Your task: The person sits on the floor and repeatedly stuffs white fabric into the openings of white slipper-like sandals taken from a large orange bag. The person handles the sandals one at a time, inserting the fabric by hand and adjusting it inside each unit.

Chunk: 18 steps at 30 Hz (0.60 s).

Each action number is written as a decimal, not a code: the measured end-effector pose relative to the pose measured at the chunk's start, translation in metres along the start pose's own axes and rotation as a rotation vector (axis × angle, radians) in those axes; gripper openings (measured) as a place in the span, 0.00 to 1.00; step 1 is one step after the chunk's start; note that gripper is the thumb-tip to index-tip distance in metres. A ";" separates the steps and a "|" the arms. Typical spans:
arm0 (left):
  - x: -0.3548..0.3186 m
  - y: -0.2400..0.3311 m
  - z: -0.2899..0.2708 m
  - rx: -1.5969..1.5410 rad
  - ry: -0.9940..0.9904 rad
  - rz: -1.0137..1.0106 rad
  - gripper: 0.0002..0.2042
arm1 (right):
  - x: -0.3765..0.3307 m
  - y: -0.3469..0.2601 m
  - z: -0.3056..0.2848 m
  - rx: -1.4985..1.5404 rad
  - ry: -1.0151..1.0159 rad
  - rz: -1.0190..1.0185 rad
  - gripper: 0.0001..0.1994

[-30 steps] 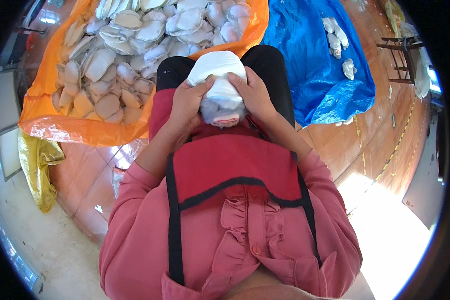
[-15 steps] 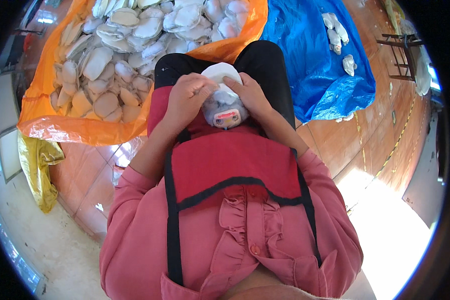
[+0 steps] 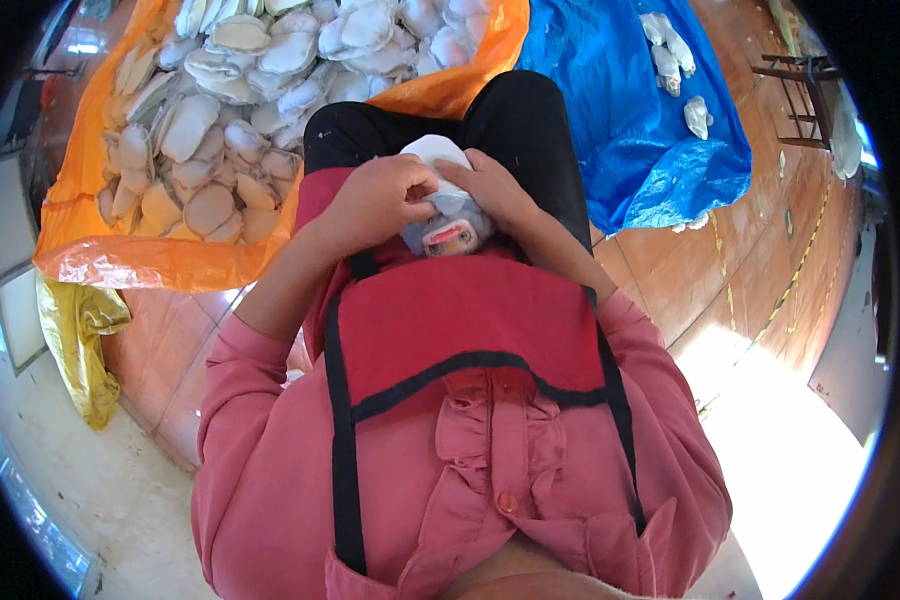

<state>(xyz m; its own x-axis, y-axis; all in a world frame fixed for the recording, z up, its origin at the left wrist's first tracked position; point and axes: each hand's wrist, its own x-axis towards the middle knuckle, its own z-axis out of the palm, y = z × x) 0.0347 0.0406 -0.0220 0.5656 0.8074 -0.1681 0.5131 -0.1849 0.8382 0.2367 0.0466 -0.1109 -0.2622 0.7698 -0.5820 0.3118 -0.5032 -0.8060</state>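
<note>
A white and grey plush toy [image 3: 450,212] lies in my lap, against the red apron. Its small printed face with dark eyes and a red band points toward me, and a white rounded part sticks out at the far end. My left hand [image 3: 388,195] is closed, with thumb and fingertips pinched at the toy's left side. Whether a thread or needle is in that pinch is too small to tell. My right hand [image 3: 495,187] wraps the toy's right side, thumb across its top. Both hands cover much of the toy's middle.
An orange sheet [image 3: 80,225] at far left bears a heap of white oval padded pieces [image 3: 195,125]. On the blue sheet [image 3: 610,140] at far right lie several small white plush pieces [image 3: 698,117]. A yellow sack [image 3: 75,345] lies at left; a dark wooden stool [image 3: 805,105] stands far right.
My left hand has come in closer over the toy, its raised fingers now curled into a pinch at the toy's side. The right hand keeps its hold.
</note>
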 end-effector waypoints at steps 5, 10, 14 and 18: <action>0.003 0.004 0.016 0.325 0.168 0.179 0.08 | -0.005 -0.004 0.004 0.021 0.049 -0.019 0.26; 0.001 -0.008 0.033 0.463 0.267 0.222 0.08 | 0.007 0.019 0.010 0.030 0.116 -0.037 0.25; -0.004 -0.012 0.040 0.525 0.478 0.198 0.07 | -0.004 -0.001 0.015 0.276 0.045 0.027 0.27; -0.004 -0.016 0.040 0.540 0.585 0.017 0.08 | -0.017 -0.009 0.012 0.508 -0.169 -0.053 0.30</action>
<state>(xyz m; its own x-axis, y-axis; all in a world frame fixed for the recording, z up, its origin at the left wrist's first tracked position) 0.0502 0.0184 -0.0552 0.2222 0.9375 0.2678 0.8340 -0.3250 0.4459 0.2275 0.0328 -0.0951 -0.4224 0.7464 -0.5142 -0.1759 -0.6240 -0.7613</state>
